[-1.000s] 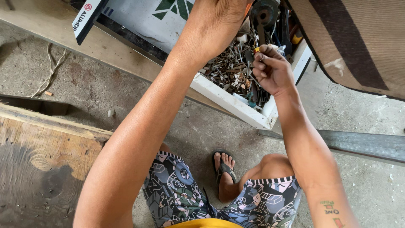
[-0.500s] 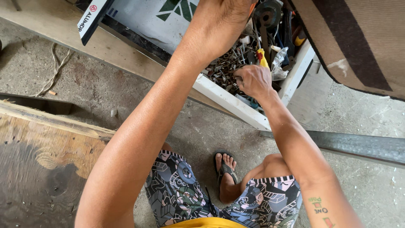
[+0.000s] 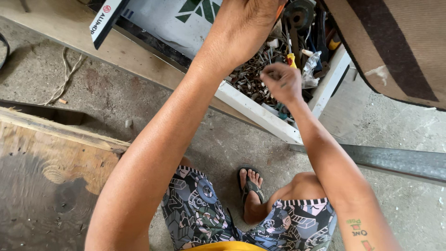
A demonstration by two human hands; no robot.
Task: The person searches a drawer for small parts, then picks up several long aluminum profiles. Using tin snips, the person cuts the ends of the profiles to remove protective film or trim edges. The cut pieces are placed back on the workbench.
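Head view: I sort through a white tray [image 3: 260,109] of rusty screws [image 3: 251,76] on the concrete floor [image 3: 223,139]. My right hand [image 3: 281,81], grip pinched on something too small to identify, hovers just above the heap; the pile lies at ten o'clock. My left hand [image 3: 246,21] covers the tray's upper part, its grip hidden. Sorting looks barely begun.

At upper centre the tray [image 3: 260,111] had a white rim and held a dull grey-brown heap of screws [image 3: 253,76], beside a yellow-handled screwdriver [image 3: 291,59]. At the bottom, the shorts [image 3: 200,214] bore a black, grey and blue geometric print. The board [image 3: 42,176] at lower left was weathered brown.
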